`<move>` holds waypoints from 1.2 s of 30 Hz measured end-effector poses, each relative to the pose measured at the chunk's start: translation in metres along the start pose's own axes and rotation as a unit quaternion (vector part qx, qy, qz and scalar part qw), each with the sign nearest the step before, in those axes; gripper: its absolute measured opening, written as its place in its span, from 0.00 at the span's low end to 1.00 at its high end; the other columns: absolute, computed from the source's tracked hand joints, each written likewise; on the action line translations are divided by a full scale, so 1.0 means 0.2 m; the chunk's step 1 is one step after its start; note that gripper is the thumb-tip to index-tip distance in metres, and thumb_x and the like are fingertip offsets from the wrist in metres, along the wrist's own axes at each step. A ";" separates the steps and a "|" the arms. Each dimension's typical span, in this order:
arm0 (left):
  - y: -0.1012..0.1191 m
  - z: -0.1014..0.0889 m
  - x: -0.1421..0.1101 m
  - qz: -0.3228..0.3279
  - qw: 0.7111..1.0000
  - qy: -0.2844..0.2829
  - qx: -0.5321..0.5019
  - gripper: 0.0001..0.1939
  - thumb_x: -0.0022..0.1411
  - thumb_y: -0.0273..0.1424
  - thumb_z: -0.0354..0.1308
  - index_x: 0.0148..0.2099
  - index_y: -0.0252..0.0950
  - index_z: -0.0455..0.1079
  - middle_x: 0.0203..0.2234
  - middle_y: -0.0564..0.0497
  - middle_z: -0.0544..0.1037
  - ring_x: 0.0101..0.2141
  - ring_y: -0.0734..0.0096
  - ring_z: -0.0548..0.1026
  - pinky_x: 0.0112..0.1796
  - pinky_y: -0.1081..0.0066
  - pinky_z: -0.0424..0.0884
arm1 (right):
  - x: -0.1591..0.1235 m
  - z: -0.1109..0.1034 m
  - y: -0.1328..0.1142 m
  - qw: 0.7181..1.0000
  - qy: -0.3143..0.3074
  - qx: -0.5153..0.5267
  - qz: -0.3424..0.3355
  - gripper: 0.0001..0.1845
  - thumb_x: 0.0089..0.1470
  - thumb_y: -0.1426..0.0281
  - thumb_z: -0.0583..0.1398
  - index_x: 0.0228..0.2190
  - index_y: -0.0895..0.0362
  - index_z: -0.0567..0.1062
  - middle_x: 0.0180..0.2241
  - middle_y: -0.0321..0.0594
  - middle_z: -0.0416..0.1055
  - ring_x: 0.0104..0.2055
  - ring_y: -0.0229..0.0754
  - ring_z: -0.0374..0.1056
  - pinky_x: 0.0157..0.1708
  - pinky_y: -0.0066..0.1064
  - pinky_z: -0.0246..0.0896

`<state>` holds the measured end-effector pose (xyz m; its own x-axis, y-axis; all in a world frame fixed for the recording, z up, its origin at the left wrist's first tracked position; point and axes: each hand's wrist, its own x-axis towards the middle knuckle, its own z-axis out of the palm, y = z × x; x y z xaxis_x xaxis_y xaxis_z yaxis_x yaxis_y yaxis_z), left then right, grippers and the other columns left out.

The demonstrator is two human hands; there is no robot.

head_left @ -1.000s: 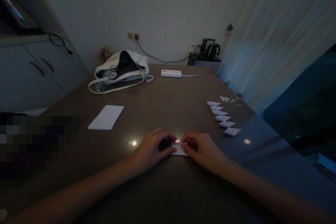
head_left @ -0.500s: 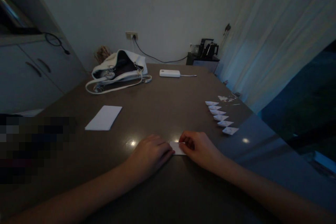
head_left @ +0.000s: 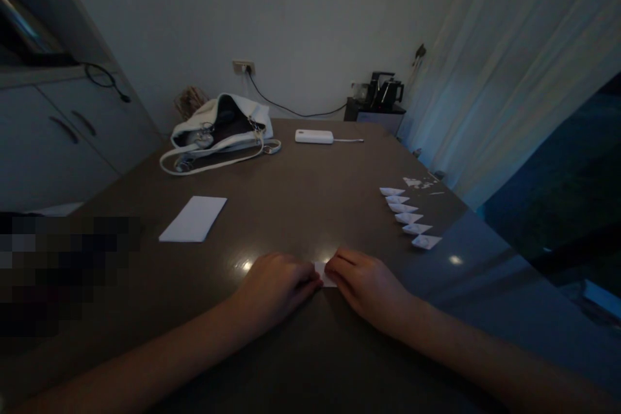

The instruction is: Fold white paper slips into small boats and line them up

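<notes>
A small white piece of paper (head_left: 326,276) lies on the brown table near the front, mostly covered by my fingers. My left hand (head_left: 280,281) grips its left end, thumb and fingers pressed together. On the other end, my right hand (head_left: 365,281) is closed with its fingertips on the paper. Any fold under the fingers is hidden. To the right, several folded paper boats (head_left: 410,218) stand in a slanting row. A stack of white paper sheets (head_left: 194,218) rests to the left of my hands.
A white handbag (head_left: 223,129) with its strap lies at the back left. Behind the middle is a white power bank (head_left: 314,136) with a short cable. Torn paper scraps (head_left: 420,183) lie by the right edge. A black kettle (head_left: 389,92) stands beyond the table.
My right hand has shifted slightly left along the paper, closer to my left hand, and its fingers have come down on it. My left hand has barely moved.
</notes>
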<state>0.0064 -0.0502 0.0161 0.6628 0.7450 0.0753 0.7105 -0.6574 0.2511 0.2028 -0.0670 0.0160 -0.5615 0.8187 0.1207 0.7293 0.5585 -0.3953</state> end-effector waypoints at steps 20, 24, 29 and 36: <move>0.02 -0.03 0.01 0.003 0.997 -0.013 0.074 0.11 0.63 0.34 0.54 0.33 0.37 0.75 0.25 0.48 0.78 0.27 0.63 0.76 0.29 0.67 0.68 | -0.01 -0.06 -0.04 0.995 -0.033 -0.099 0.001 0.05 0.55 0.75 0.54 0.30 0.58 0.69 0.33 0.40 0.68 0.33 0.39 0.64 0.28 0.29 0.50; 0.03 -0.04 0.00 -0.001 0.997 -0.019 0.068 0.12 0.64 0.35 0.52 0.35 0.38 0.75 0.27 0.48 0.79 0.29 0.61 0.76 0.31 0.65 0.68 | -0.03 -0.12 -0.02 0.989 -0.057 -0.134 0.020 0.05 0.54 0.75 0.54 0.30 0.57 0.70 0.32 0.40 0.69 0.31 0.40 0.65 0.25 0.29 0.46; 0.03 -0.04 0.00 -0.003 0.998 -0.017 0.058 0.11 0.64 0.34 0.52 0.36 0.38 0.75 0.27 0.48 0.79 0.29 0.62 0.76 0.31 0.65 0.68 | -0.04 -0.15 -0.01 0.987 -0.073 -0.139 0.026 0.06 0.54 0.76 0.54 0.29 0.57 0.70 0.32 0.40 0.70 0.31 0.40 0.65 0.25 0.29 0.45; 0.06 -0.03 0.00 -0.006 0.998 -0.020 0.065 0.13 0.65 0.33 0.47 0.35 0.36 0.73 0.27 0.47 0.78 0.29 0.60 0.76 0.33 0.61 0.69 | -0.04 -0.17 0.05 0.995 -0.075 -0.042 0.059 0.03 0.51 0.73 0.57 0.26 0.57 0.71 0.28 0.36 0.70 0.28 0.37 0.65 0.26 0.27 0.46</move>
<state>0.0141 -0.0579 0.0258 0.6612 0.7494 0.0336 0.7412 -0.6596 0.1249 0.2279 -0.0630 0.0429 -0.5182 0.8531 -0.0612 0.8198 0.4750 -0.3200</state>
